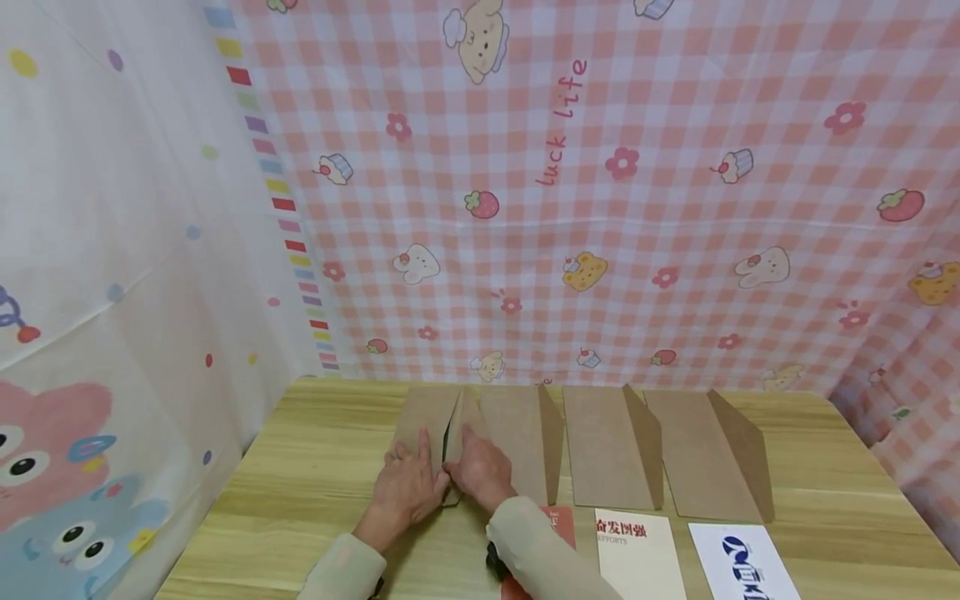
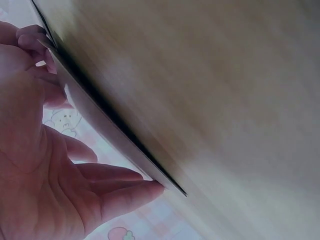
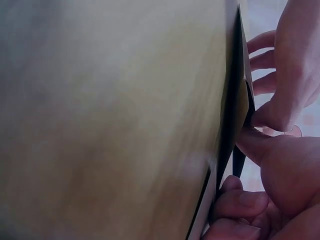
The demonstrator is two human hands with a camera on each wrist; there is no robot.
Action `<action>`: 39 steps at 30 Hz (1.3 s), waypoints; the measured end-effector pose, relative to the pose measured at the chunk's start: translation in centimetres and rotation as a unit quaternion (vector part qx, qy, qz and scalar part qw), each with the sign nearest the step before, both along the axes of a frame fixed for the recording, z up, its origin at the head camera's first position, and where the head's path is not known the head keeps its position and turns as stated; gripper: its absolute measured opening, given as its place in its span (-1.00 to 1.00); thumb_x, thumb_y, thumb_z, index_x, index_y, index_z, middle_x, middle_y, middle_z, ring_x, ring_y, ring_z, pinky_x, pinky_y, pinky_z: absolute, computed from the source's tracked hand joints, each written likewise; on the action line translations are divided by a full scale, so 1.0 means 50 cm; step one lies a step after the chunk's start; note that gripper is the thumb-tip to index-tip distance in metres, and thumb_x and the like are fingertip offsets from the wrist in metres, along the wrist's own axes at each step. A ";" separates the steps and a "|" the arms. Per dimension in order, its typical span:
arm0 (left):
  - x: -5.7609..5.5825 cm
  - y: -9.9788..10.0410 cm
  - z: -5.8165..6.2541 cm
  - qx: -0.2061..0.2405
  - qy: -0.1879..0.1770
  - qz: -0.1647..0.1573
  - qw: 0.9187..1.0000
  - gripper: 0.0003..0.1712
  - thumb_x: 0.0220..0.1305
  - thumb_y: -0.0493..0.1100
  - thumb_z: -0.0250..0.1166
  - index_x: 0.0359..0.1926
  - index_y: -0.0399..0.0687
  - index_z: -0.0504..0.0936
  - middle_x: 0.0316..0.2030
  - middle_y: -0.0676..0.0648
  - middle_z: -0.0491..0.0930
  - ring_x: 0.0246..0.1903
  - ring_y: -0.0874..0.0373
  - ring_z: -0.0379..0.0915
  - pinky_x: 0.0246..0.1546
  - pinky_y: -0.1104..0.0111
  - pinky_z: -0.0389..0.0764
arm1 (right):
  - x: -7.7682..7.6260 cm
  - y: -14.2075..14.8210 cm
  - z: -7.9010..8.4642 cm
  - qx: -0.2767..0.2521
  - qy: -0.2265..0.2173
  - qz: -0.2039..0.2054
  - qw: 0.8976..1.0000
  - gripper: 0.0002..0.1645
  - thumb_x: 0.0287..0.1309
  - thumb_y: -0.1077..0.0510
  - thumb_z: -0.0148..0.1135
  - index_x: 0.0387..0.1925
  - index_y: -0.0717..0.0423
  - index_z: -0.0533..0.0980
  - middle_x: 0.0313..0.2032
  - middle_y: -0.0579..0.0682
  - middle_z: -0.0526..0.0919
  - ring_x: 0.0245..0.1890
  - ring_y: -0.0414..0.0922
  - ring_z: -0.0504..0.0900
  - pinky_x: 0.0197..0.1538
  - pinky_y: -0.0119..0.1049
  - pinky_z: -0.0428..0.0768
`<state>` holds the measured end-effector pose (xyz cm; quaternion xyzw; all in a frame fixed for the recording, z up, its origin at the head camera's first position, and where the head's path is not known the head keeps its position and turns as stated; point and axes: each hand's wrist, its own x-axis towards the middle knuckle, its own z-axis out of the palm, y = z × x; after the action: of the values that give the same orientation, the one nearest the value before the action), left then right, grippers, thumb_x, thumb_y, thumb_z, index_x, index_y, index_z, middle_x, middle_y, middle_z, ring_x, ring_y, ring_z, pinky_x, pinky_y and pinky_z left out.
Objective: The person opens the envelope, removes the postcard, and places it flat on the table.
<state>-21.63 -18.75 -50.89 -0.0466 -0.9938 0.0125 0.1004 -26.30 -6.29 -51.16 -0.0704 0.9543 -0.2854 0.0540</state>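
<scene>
A brown kraft paper envelope (image 1: pixel 427 408) lies at the left end of a row, its flap (image 1: pixel 468 410) partly raised along its right side. A dark gap shows between flap and body. My left hand (image 1: pixel 408 486) rests on the envelope's body with fingers extended; the left wrist view shows its fingertips (image 2: pixel 156 189) along the lower edge. My right hand (image 1: pixel 482 471) pinches the flap near its lower end. In the right wrist view the right thumb (image 3: pixel 255 145) reaches the flap's edge, and the other fingers (image 3: pixel 240 202) curl below it.
Three more kraft envelopes (image 1: pixel 513 442) (image 1: pixel 600 446) (image 1: pixel 697 458) lie to the right with flaps opened out. In front are a red card (image 1: pixel 560 522), partly behind my right sleeve, a cream card (image 1: pixel 637 558) and a white card (image 1: pixel 738 554). A patterned curtain (image 1: pixel 570 317) hangs behind the wooden table (image 1: pixel 247 517).
</scene>
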 end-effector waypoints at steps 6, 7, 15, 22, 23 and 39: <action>0.002 0.002 -0.001 -0.002 0.001 0.004 1.000 -0.22 0.36 0.13 0.09 0.37 -0.37 0.34 -0.03 -0.61 0.50 -0.16 -0.36 0.56 -0.31 0.07 0.67 | 0.000 0.001 0.003 0.000 -0.010 -0.005 1.000 -0.08 0.05 -0.03 0.50 0.38 0.13 0.32 -0.34 0.13 0.70 -0.49 -0.05 0.55 -0.48 -0.14 0.51; 0.002 0.003 -0.001 -0.002 0.002 0.004 1.000 -0.22 0.36 0.14 0.09 0.37 -0.37 0.34 -0.03 -0.61 0.50 -0.17 -0.36 0.56 -0.32 0.07 0.67 | -0.001 0.001 0.004 -0.002 -0.012 -0.006 1.000 -0.07 0.05 -0.03 0.50 0.39 0.15 0.30 -0.36 0.13 0.69 -0.50 -0.05 0.53 -0.48 -0.15 0.50; 0.004 0.006 0.003 0.007 -0.004 0.008 1.000 -0.21 0.34 0.15 0.11 0.37 -0.35 0.34 -0.04 -0.60 0.49 -0.14 -0.37 0.56 -0.32 0.05 0.67 | -0.002 0.006 0.009 -0.008 -0.031 -0.010 0.999 0.05 0.04 -0.05 0.50 0.44 0.26 0.21 -0.10 0.26 0.69 -0.24 0.08 0.67 -0.28 -0.05 0.60; -0.002 0.002 -0.006 0.007 -0.010 0.008 1.000 -0.18 0.31 0.16 0.12 0.39 -0.35 0.32 -0.05 -0.60 0.49 -0.15 -0.36 0.55 -0.34 0.05 0.66 | -0.006 0.016 0.007 -0.026 -0.036 0.013 0.999 0.01 0.06 -0.03 0.49 0.42 0.27 0.22 -0.06 0.28 0.68 -0.16 0.11 0.66 -0.17 -0.02 0.60; -0.003 0.001 -0.006 0.008 -0.013 0.009 1.000 -0.18 0.31 0.16 0.11 0.39 -0.34 0.32 -0.05 -0.60 0.49 -0.15 -0.36 0.55 -0.34 0.05 0.66 | -0.007 0.018 0.006 -0.027 -0.036 0.019 0.999 0.00 0.07 -0.02 0.48 0.42 0.26 0.22 -0.06 0.28 0.68 -0.17 0.12 0.66 -0.17 -0.02 0.60; 0.001 0.001 0.003 0.011 -0.023 0.011 1.000 -0.20 0.33 0.17 0.10 0.38 -0.32 0.34 0.00 -0.62 0.48 -0.09 -0.40 0.55 -0.31 0.02 0.67 | -0.008 0.021 0.001 -0.006 -0.023 0.060 0.998 -0.01 0.12 -0.11 0.42 0.47 0.13 0.21 0.07 0.22 0.66 -0.03 0.16 0.66 -0.12 -0.02 0.61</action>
<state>-21.57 -18.70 -50.74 -0.0350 -0.9963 0.0013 0.0780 -26.69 -5.22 -51.10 -0.1207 0.9451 -0.2890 0.0928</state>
